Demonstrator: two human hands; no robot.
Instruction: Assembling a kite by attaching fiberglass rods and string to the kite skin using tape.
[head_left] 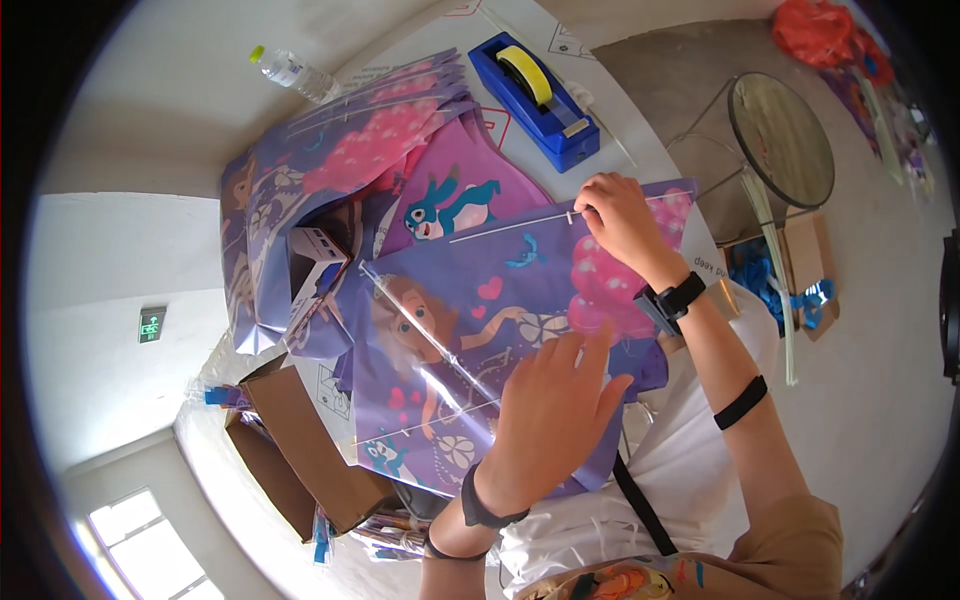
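Observation:
A purple printed plastic sheet point(470, 290) with a cartoon figure, hearts and pink bubbles lies before me, its surface shiny and creased. Along its far edge runs a thin white rod point(510, 227). My right hand point(622, 225) is closed in a pinch on this rod, with a small white piece showing at the fingertips. Over the near part of the sheet, my left hand point(555, 405) is spread with the fingers apart and holds nothing; whether the palm touches is unclear. Beyond lies a pile of similar purple sheets point(340, 150), bunched and folded.
A blue tape dispenser point(545, 120) with a yellow core stands on the white table point(610, 110). A clear bottle point(295, 75) lies at the far left. An open cardboard box point(310, 450) sits left of the table. To the right are a round stool point(780, 140) and a box with blue items point(805, 265).

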